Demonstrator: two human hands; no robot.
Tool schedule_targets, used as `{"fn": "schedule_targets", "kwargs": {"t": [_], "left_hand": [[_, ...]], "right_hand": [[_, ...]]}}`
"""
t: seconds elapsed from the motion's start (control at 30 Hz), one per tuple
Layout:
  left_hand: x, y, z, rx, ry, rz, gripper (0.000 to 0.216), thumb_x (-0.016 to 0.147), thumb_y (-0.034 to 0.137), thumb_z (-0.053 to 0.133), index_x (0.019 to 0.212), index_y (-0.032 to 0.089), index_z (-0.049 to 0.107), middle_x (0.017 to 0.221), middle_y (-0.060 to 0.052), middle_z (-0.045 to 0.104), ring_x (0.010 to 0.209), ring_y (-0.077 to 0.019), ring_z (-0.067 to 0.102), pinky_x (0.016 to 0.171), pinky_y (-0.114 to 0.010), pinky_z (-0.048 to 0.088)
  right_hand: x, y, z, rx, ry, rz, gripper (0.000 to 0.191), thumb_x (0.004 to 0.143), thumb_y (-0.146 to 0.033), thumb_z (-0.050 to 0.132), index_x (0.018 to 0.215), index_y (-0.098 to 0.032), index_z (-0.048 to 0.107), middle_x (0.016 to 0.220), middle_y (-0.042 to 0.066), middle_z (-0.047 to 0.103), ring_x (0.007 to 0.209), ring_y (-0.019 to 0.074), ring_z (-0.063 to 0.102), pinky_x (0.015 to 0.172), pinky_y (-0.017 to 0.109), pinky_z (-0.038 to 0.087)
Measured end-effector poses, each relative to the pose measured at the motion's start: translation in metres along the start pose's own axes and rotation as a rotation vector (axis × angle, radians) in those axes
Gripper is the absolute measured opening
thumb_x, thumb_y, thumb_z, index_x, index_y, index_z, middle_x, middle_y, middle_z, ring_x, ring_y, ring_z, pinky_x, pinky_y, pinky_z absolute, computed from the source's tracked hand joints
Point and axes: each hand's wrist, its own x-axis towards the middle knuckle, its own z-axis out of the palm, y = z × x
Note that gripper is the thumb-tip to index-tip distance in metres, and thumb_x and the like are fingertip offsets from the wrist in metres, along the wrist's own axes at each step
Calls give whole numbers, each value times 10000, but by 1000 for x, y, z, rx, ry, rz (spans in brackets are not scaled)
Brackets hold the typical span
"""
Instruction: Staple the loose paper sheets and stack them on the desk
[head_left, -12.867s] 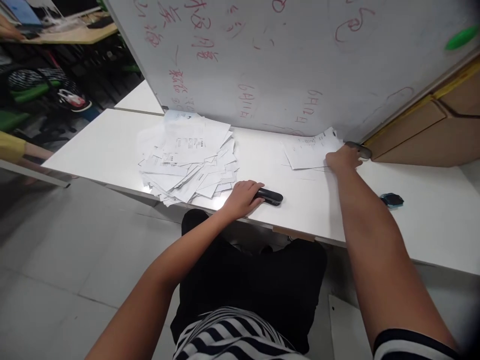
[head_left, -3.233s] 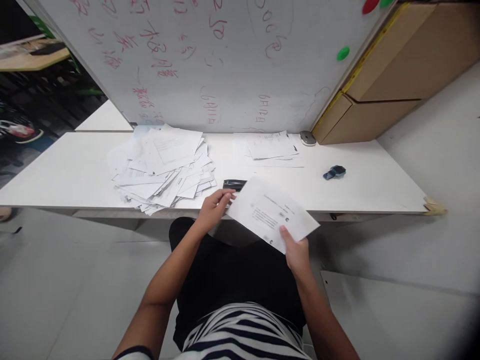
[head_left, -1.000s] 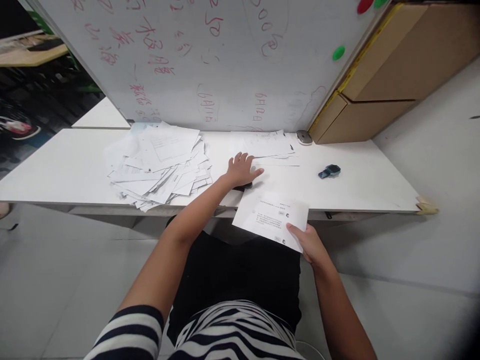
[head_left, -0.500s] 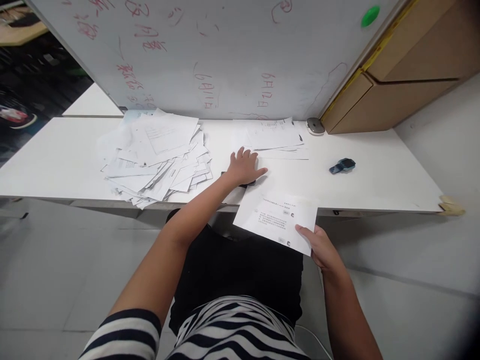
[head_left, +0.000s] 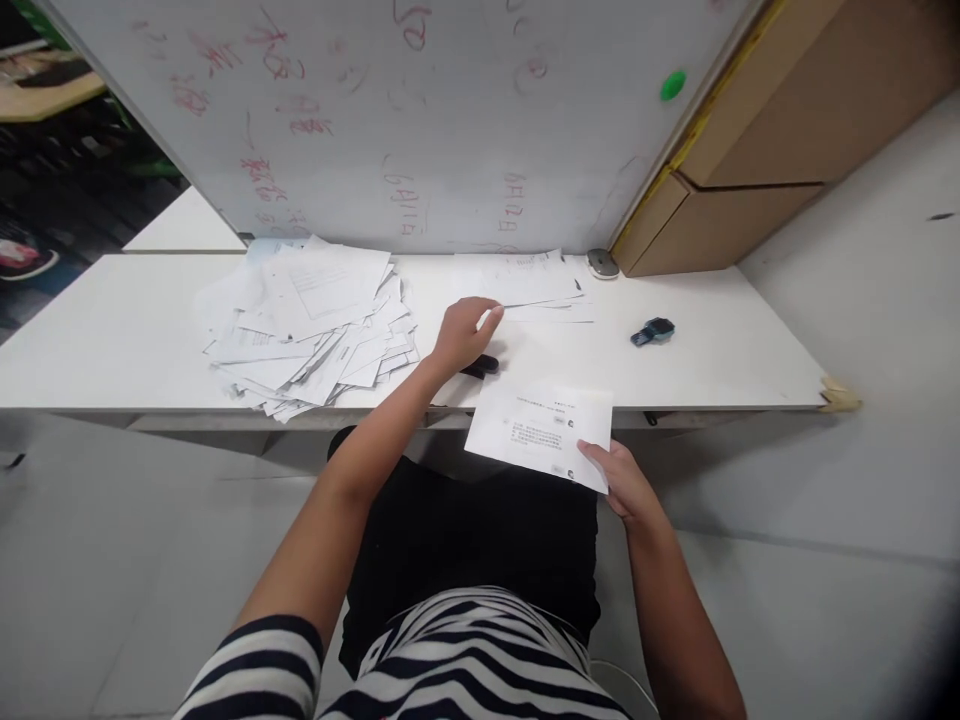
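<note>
My right hand (head_left: 626, 480) grips the right edge of a printed sheet of paper (head_left: 536, 430), thumb on top. That sheet is held out over the table's front edge and my lap. My left hand (head_left: 466, 330) reaches across the table, thumb and forefinger drawn together at the near left corner of a low stack of papers (head_left: 536, 280). Whether a sheet is pinched there is hidden. A black stapler-like object (head_left: 481, 367) lies under my left wrist, partly covered by it.
A large messy heap of papers (head_left: 322, 320) spreads over the left of the white table (head_left: 105, 340). A blue watch (head_left: 652, 331) and a small rounded device (head_left: 601, 264) lie to the right. Behind stand a whiteboard (head_left: 450, 150) and cardboard boxes (head_left: 720, 230).
My left hand's spread fingers have drawn together near the paper stack, uncovering more of the black object. The right hand still holds its sheet. The view has shifted slightly.
</note>
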Motion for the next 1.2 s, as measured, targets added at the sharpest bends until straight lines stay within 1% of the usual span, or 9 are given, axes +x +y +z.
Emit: {"fn": "schedule_targets", "kwargs": {"t": [0.07,0.13,0.2,0.27,0.4,0.53,0.73,0.93,1.2], "left_hand": [[-15,0,-10,48,91,-54,469,996,454,222,1100,206,606,1164,-65,657,1138,-200,550,1057,-376,325],[-34,-7,-18,91,127,-150,450,982,486,273,1157,212,584,1171,-63,656,1137,-214,555,1058,-396,316],[-52,-19,-22,92,42,-195,459,940,527,382,1248,222,536,1217,-63,637,1159,-232,545,1023,-386,356],[-65,-32,-22,83,-82,-169,542,870,550,515,1309,233,494,1288,-66,596,1198,-249,518,997,-371,384],[-73,-46,-17,112,-150,-124,576,806,511,621,1304,250,492,1292,-65,575,1182,-250,516,1002,-382,377],[-72,-43,-13,146,-134,-151,437,816,493,606,1162,232,554,1130,-70,623,1067,-256,550,921,-380,414],[-74,-44,-11,197,-125,-136,320,811,510,592,914,209,572,932,-75,623,905,-257,559,787,-379,427],[-76,-48,-6,231,-77,-67,237,841,428,585,889,196,570,904,-67,616,868,-243,553,752,-367,409],[-78,-48,-6,211,-69,-36,245,853,386,581,1017,206,597,974,-62,622,924,-245,550,811,-374,397]], "right_hand": [[-3,-1,-5,10,17,-9,308,686,-304,759,937,-135,702,951,105,753,825,261,723,715,349,602],[-6,-2,-13,9,27,-11,313,683,-294,763,946,-134,704,951,104,753,785,246,722,674,326,602],[-8,-4,-25,1,61,-21,326,676,-293,769,952,-130,704,936,103,754,724,235,716,594,307,593],[-10,-9,-37,9,137,-58,327,663,-293,777,939,-137,703,914,95,756,678,227,706,540,297,581],[-17,-20,-45,80,240,-207,352,645,-319,804,952,-175,709,985,65,751,765,207,711,662,278,591],[-24,-20,-32,36,167,-300,421,652,-410,815,991,-180,720,1082,84,727,935,241,696,845,334,566],[-9,-9,-18,-59,-24,-250,444,660,-431,817,1016,-180,731,1126,87,711,1040,271,663,949,402,513],[-4,-6,-16,-81,-65,-256,416,683,-422,804,1029,-202,738,1145,79,704,1079,293,645,983,438,485],[5,0,-16,-88,-58,-240,405,689,-409,802,1031,-201,738,1137,79,707,1075,297,647,985,454,484]]}}
